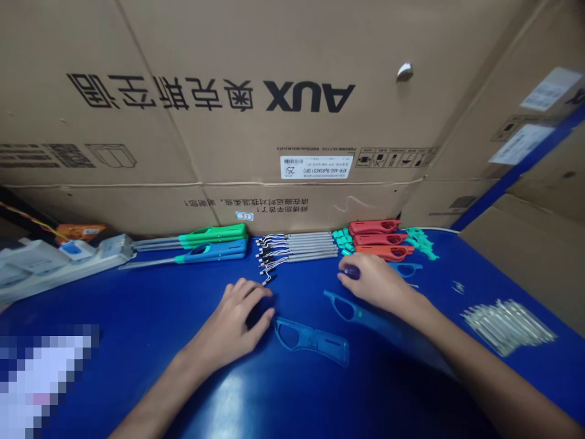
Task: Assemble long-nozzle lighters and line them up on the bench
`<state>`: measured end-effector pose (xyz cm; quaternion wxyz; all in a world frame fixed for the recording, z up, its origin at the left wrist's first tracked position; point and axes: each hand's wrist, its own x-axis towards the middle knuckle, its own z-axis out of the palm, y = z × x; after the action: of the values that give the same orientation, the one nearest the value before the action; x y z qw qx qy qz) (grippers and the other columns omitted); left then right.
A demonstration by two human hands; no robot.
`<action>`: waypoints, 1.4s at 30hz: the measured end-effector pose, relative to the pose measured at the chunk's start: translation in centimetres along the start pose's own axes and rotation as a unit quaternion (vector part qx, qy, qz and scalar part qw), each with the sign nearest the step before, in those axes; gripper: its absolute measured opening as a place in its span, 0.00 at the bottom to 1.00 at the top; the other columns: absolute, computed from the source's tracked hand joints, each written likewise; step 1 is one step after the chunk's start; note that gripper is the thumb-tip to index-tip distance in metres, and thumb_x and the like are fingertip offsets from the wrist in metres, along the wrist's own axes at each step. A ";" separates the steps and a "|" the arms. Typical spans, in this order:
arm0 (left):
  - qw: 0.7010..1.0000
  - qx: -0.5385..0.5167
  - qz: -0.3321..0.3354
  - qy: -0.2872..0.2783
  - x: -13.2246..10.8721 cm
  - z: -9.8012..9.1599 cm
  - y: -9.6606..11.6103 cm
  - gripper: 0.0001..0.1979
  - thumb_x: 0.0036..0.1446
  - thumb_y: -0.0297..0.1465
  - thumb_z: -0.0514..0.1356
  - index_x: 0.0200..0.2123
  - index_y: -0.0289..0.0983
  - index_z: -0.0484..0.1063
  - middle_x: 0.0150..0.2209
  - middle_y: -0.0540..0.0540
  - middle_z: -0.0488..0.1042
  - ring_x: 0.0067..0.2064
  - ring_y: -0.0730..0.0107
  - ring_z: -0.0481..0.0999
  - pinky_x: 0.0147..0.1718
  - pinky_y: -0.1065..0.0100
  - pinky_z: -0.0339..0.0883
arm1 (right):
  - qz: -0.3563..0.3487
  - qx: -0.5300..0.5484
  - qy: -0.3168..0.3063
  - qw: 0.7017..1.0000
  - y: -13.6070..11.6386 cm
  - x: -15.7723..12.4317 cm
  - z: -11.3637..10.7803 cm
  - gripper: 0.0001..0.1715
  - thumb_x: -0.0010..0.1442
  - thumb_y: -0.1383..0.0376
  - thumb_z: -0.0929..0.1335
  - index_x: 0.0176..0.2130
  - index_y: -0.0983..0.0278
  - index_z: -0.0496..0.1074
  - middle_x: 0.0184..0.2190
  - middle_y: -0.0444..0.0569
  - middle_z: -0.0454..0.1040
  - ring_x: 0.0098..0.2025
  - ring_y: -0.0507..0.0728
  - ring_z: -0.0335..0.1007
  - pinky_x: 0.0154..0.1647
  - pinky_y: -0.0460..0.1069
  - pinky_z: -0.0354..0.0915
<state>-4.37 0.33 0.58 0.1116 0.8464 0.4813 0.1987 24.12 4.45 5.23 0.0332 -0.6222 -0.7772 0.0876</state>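
My right hand (375,281) pinches a small dark purple plastic piece (351,272) between its fingers, above a teal-blue plastic lighter shell (361,312). My left hand (233,323) rests palm down on the blue table (292,399), its fingers curled over a dark patch that may be shadow. Between my hands lies another blue shell (311,341). Ahead stand bundled metal lighter rods with thin wires (297,246), red shells (378,238), and green and blue lighters (211,242).
A power strip (59,259) sits at the table's left. Loose metal tubes (507,326) lie at the right. Green plastic sprues (420,242) lie behind the red shells. A large AUX cardboard box (228,122) stands along the far edge.
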 end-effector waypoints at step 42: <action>0.982 -0.085 0.006 -0.170 0.0 -0.7 1.1 0.08 0.60 0.30 0.58 0.41 0.41 0.75 0.40 0.48 0.76 0.45 0.62 0.74 0.52 0.57 0.62 | -0.140 0.135 -0.156 0.968 -2.7 -5.9 1.8 0.16 0.50 0.62 0.69 0.41 0.60 0.71 0.42 0.45 0.73 0.39 0.57 0.69 0.41 0.51 0.59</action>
<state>-3.86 -0.27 1.62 0.2625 0.8583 0.4311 0.0927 22.52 -2.00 4.27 0.0072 -0.4754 -0.8332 0.2824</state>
